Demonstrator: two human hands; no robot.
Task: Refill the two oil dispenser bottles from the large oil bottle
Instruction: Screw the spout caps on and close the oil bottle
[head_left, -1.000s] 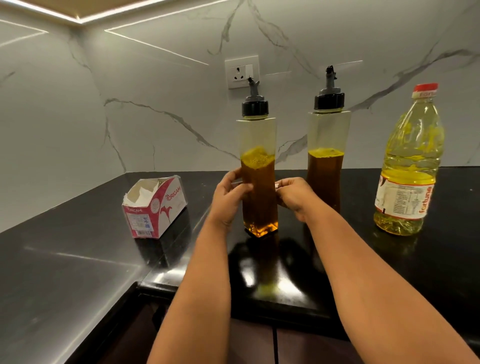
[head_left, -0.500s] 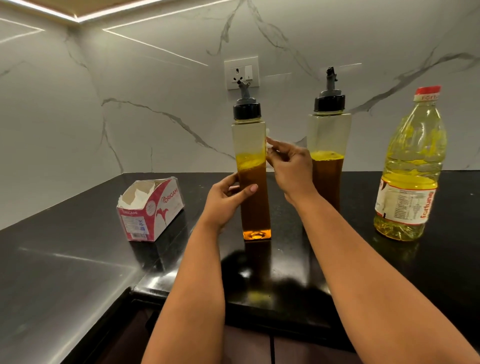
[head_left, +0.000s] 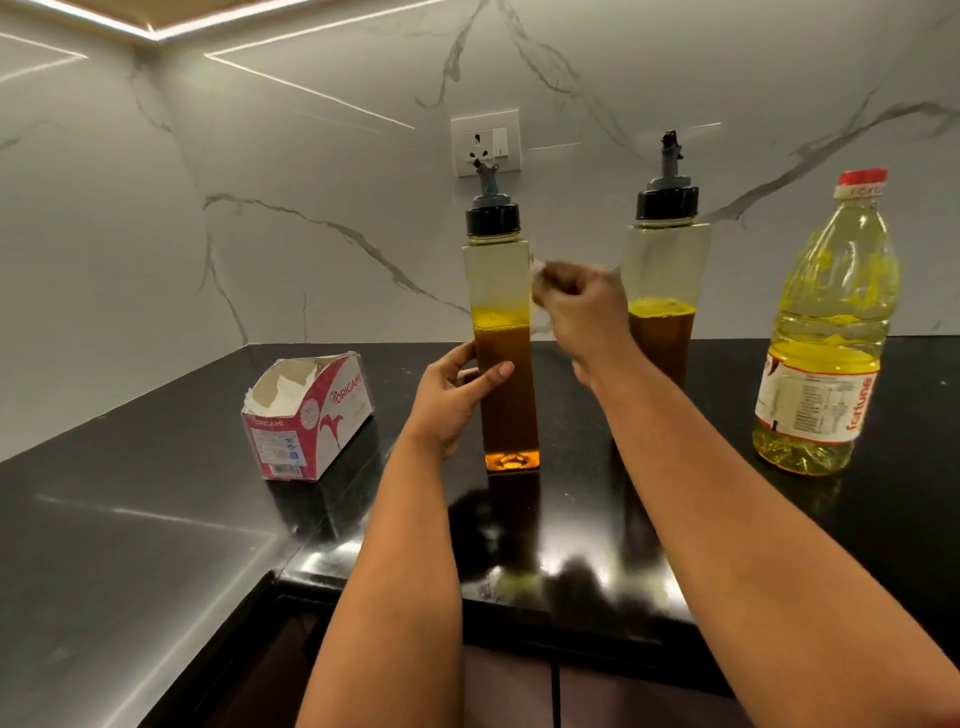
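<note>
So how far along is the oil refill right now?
Nothing poured yet: the large oil bottle is capped, both dispensers keep their spouts. The left hand holds the near dispenser; the right hand is beside it. Opening and filling both, including the far dispenser, remain.

I see my left hand (head_left: 452, 395) gripping the near tall square clear dispenser bottle (head_left: 501, 338) upright on the glossy black bench (head_left: 156, 519). My right hand (head_left: 582, 306), at its 3 o'clock, pinches something pale, blurred. The large yellow oil bottle (head_left: 826, 332) stands well apart, further toward 3 o'clock.
</note>
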